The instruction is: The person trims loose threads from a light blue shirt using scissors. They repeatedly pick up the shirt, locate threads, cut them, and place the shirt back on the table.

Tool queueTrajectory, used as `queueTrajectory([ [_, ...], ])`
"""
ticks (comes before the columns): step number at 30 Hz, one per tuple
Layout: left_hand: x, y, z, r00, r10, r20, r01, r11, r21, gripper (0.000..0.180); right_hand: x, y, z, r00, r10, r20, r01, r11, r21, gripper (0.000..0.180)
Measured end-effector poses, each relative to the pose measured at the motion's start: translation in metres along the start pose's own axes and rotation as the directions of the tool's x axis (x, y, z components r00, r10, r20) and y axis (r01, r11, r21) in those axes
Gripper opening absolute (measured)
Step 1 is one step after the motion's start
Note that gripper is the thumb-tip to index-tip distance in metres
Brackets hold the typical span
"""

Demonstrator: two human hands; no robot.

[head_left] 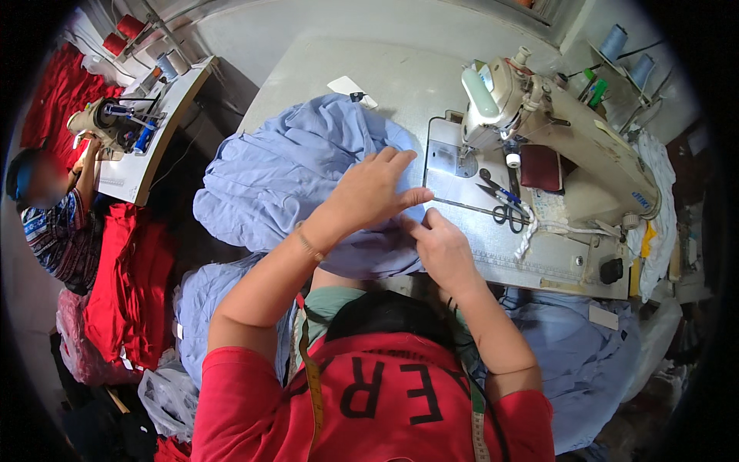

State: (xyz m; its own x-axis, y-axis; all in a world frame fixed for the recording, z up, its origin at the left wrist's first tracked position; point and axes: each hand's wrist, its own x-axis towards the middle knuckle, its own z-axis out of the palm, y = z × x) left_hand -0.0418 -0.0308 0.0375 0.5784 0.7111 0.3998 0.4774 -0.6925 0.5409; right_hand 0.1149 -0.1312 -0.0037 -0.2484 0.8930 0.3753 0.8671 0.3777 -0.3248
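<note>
A bunched light blue cloth (269, 165) covers the left part of the sewing table, its folds spilling over the near edge. My left hand (373, 189) lies across its right side, fingers stretched out and thumb spread. Just to the right, my right hand (444, 250) has thumb and forefinger closed at the cloth's right edge. The sewing machine (493, 100) stands right of the cloth, and its needle area (459, 158) is beyond my hands. Dark-handled scissors (508, 209) rest on the table near a braided white cord (527, 239).
A dark red pouch (541, 168) sits under the machine arm. Blue thread cones (613, 42) stand at the upper right. More blue cloth (570, 354) hangs below the table at right. At left, another person works at a second machine (104, 123), near red cloth (127, 292).
</note>
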Motion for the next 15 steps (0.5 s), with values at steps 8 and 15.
queueTrajectory([
  [8, -0.041, -0.009, -0.003, 0.996, -0.037, 0.079, 0.047, 0.992, -0.119, 0.010, -0.025, 0.004, -0.013, 0.997, -0.059, 0.053, 0.062, 0.995, -0.073, 0.038],
  [15, -0.062, 0.010, -0.006, 0.998, 0.061, -0.002, -0.061, 0.998, 0.018, 0.013, -0.036, -0.001, -0.014, 0.988, -0.127, 0.088, 0.136, 0.986, -0.101, 0.033],
])
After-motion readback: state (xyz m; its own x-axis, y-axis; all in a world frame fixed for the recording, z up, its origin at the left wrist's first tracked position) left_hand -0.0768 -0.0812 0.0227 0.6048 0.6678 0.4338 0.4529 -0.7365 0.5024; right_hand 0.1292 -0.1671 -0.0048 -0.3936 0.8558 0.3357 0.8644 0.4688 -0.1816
